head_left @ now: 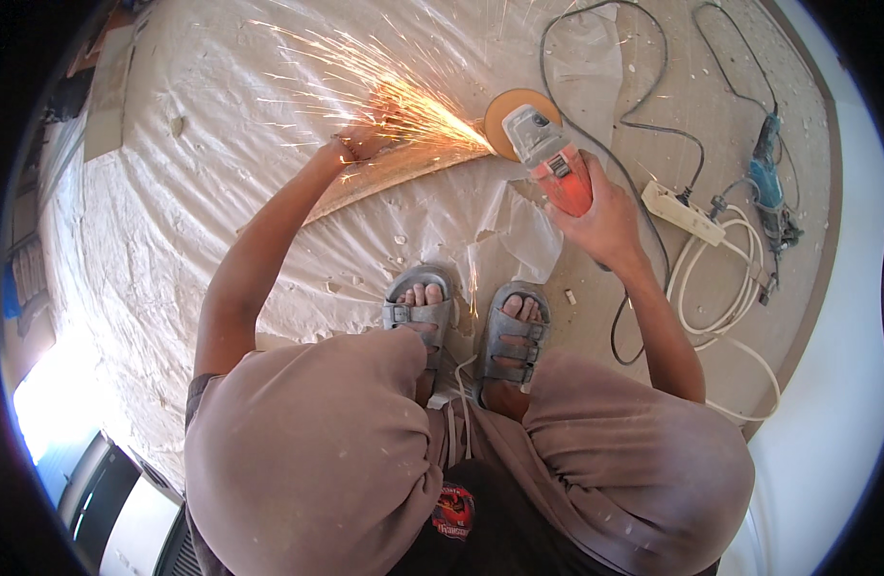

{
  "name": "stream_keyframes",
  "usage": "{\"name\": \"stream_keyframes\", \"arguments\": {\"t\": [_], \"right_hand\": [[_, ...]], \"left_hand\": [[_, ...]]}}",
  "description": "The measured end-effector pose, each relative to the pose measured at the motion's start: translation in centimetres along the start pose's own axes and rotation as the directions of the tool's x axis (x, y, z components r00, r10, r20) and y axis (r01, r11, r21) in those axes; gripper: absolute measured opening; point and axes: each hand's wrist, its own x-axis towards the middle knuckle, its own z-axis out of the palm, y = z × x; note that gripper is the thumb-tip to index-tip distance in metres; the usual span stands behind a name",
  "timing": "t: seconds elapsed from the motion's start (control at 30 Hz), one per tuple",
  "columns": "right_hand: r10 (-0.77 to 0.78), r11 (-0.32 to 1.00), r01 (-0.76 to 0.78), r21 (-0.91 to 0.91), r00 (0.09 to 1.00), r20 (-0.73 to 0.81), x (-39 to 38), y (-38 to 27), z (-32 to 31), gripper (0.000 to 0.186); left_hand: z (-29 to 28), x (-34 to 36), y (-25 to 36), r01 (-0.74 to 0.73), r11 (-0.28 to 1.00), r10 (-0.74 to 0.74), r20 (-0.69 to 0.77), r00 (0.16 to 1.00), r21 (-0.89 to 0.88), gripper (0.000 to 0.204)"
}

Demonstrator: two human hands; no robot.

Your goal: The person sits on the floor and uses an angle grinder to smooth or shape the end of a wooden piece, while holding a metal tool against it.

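My right hand (605, 216) is closed around a red and grey angle grinder (569, 180), whose tan disc (499, 125) meets the right end of a long, flat tan board (384, 179) lying diagonally on the plastic sheet. A fan of orange sparks (413, 106) sprays up and leftward from that contact. My left hand (363, 136) is at the board's upper left part, touching it, with its fingers mostly hidden in the glare of the sparks.
My sandalled feet (418, 312) are below the board on the wrinkled plastic sheet (173, 240). To the right lie a white power strip (677, 206), a blue power tool (766, 182), looped cables (735, 288) and small debris. A white surface (826, 384) curves along the right side.
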Motion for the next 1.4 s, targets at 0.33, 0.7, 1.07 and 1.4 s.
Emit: {"name": "stream_keyframes", "arguments": {"t": [0.33,0.7,1.07,1.4], "right_hand": [[0.002,1.0,-0.002,-0.005,1.0,0.015,0.0,-0.4,-0.2,0.075],[0.01,0.999,-0.01,0.033,1.0,-0.007,-0.1,-0.8,0.4,0.075],[0.063,0.996,-0.058,0.065,0.995,-0.082,-0.8,0.5,0.1,0.074],[0.032,0.997,-0.029,0.073,0.998,-0.049,-1.3,0.9,0.6,0.074]], "left_hand": [[-0.7,1.1,1.0,0.146,0.949,-0.186,-0.125,0.974,-0.279,0.035],[0.6,-0.1,0.0,0.181,0.973,-0.178,0.036,0.983,-0.146,0.021],[-4.1,3.8,2.9,0.269,0.912,-0.277,0.02,0.961,-0.309,0.026],[-2.2,2.3,2.7,0.27,0.934,-0.285,-0.035,0.958,-0.233,0.024]]}}
